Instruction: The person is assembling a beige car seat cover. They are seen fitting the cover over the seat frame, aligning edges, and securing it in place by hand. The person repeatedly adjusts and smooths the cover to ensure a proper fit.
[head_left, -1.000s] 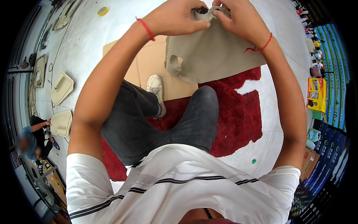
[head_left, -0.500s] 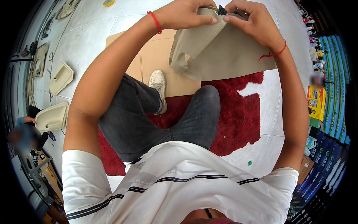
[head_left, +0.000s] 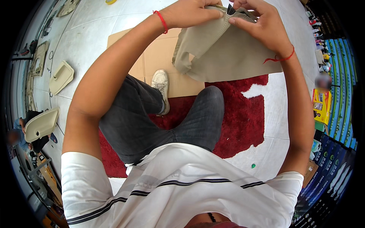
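A grey-beige upholstery cover [head_left: 239, 53] with a stitched seam hangs between my two hands at the top of the view. My left hand [head_left: 194, 13] pinches its upper edge, thumb laid flat along the material. On the other side of the seam, my right hand [head_left: 260, 19] grips the edge, its thumb on the near face and its fingers bent above. A small black strip [head_left: 230, 9] sticks up at the seam between the hands. The far side of the cover is hidden, and its lower left part folds over a gap in the material.
Beneath lie a cardboard sheet [head_left: 152, 53] and a dark red rug [head_left: 243, 117]. At the left, a beige moulded panel [head_left: 62, 78] rests on the floor; a co-worker holds another beige panel [head_left: 42, 123]. Stacked blue boxes [head_left: 342, 91] and bottles line the right side.
My right fingers have lifted and shifted slightly at the cover's edge. The black strip shows a little lower. At the left, the co-worker's panel has tilted and moved further left.
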Available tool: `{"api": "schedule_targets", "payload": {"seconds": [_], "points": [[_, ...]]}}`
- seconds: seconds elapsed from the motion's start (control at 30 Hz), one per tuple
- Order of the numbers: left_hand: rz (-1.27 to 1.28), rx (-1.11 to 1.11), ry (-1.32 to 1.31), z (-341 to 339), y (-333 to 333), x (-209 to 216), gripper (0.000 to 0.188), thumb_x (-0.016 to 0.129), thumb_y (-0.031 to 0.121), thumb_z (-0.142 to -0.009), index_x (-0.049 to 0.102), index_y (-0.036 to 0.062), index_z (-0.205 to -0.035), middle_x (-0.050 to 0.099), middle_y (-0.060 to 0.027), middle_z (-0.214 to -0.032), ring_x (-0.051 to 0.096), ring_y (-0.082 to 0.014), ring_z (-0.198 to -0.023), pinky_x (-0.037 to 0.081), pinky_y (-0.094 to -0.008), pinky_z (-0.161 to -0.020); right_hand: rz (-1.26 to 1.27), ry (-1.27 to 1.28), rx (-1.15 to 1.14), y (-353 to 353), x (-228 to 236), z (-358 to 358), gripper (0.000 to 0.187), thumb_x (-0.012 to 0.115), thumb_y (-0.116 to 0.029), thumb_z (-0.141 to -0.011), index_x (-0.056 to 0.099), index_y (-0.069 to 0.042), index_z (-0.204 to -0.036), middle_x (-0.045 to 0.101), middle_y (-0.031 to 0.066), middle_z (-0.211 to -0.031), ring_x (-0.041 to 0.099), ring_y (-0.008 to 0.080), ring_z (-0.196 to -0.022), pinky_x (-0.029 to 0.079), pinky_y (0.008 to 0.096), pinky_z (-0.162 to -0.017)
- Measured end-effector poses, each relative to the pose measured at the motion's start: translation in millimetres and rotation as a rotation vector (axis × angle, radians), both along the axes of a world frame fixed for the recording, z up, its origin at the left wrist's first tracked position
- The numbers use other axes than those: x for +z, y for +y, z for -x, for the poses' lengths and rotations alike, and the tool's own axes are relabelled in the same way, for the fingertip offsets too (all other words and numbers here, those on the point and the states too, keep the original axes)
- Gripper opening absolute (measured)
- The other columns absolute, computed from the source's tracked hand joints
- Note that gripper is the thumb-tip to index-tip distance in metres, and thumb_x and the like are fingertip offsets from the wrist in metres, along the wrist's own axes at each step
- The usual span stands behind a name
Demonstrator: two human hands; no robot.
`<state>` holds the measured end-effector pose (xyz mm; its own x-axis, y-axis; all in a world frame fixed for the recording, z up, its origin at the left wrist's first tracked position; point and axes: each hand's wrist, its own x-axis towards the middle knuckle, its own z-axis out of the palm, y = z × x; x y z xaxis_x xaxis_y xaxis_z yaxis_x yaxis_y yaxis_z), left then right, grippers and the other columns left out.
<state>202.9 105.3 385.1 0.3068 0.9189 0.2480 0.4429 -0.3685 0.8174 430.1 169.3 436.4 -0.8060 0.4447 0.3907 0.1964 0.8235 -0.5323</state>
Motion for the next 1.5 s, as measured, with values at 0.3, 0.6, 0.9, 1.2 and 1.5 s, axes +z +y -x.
{"api": "schedule_targets", "payload": {"seconds": [0.3, 0.6, 0.9, 1.2, 1.5], "points": [[-0.009, 0.008, 0.043, -4.0, -7.6, 7.5, 0.028, 0.072, 0.020, -0.087, 0.071, -0.0012, -0.105, 0.071, -0.0107, -0.086, 0.063, -0.0156, -0.080, 0.053, -0.0340, -0.078, -0.043, -0.053, -0.158, -14.9, 7.1, 11.3, 0.021, 0.075, -0.008, -0.073, 0.065, 0.003, -0.088, 0.070, 0.0146, -0.083, 0.065, 0.0197, -0.072, 0.054, 0.0312, -0.071], [0.238, 0.196, -0.062, -25.0, -0.7, 10.3, 0.022, 0.073, 0.020, -0.084, 0.071, -0.0009, -0.089, 0.066, -0.0059, -0.073, 0.057, -0.0128, -0.072, 0.049, -0.0316, -0.069, 0.066, 0.084, -0.193, -15.6, -5.2, 16.2, 0.016, 0.073, -0.007, -0.076, 0.063, 0.001, -0.087, 0.063, 0.0102, -0.071, 0.058, 0.0114, -0.067, 0.051, 0.0295, -0.067], [0.089, 0.111, -0.084, -25.4, 8.6, -9.2, 0.026, 0.061, 0.020, -0.091, 0.070, -0.0039, -0.095, 0.069, -0.0110, -0.081, 0.061, -0.0181, -0.078, 0.051, -0.0353, -0.076, -0.054, -0.089, -0.108, 1.9, -7.6, 5.4, 0.016, 0.074, -0.010, -0.079, 0.070, 0.002, -0.089, 0.070, 0.0100, -0.077, 0.063, 0.0119, -0.071, 0.053, 0.0284, -0.069], [0.105, -0.014, 0.053, -5.1, 14.6, 0.6, 0.031, 0.056, 0.021, -0.093, 0.069, -0.0052, -0.102, 0.070, -0.0160, -0.087, 0.062, -0.0223, -0.081, 0.051, -0.0384, -0.079, -0.066, -0.144, -0.112, 3.5, -1.2, 12.6, 0.018, 0.071, -0.012, -0.077, 0.065, 0.004, -0.084, 0.063, 0.0172, -0.068, 0.060, 0.0187, -0.061, 0.051, 0.0334, -0.061], [0.201, 0.047, 0.078, 6.9, 18.3, 7.1, 0.028, 0.063, 0.024, -0.092, 0.071, -0.0011, -0.098, 0.067, -0.0033, -0.083, 0.057, -0.0124, -0.077, 0.050, -0.0329, -0.072, 0.073, -0.269, -0.072, 10.4, 16.9, 21.6, 0.019, 0.070, -0.013, -0.087, 0.072, 0.003, -0.097, 0.072, 0.0208, -0.085, 0.068, 0.0302, -0.074, 0.055, 0.0392, -0.075]]}}
